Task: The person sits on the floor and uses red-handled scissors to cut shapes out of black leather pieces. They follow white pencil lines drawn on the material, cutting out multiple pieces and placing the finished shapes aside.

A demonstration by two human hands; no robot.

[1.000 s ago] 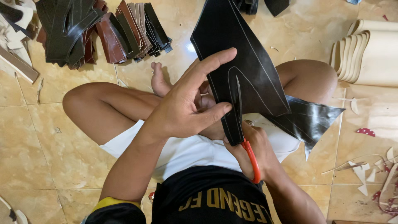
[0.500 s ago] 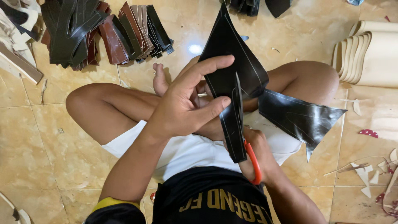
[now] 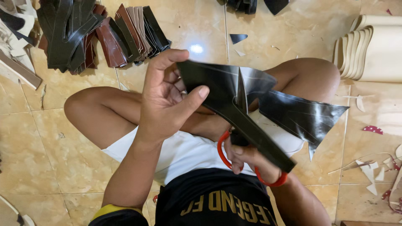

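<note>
I sit cross-legged on a tiled floor. My left hand (image 3: 167, 100) pinches a sheet of shiny black leather-like material (image 3: 222, 90) between thumb and fingers, above my lap. My right hand (image 3: 251, 157) grips scissors with red handles (image 3: 224, 152); their blades (image 3: 240, 94) point up into the sheet. A long black strip (image 3: 259, 140) runs down over the right hand. A cut triangular flap (image 3: 303, 117) hangs to the right, over my knee.
A pile of black and brown cut strips (image 3: 96, 35) lies at the upper left. Rolled cream material (image 3: 374, 52) sits at the upper right. Small offcuts (image 3: 372, 171) litter the floor at the right. More dark pieces (image 3: 255, 5) lie at the top edge.
The black sheet has been turned and tipped lower, its point now toward the left. My left hand has shifted its grip to the sheet's upper edge. The scissors have cut further in.
</note>
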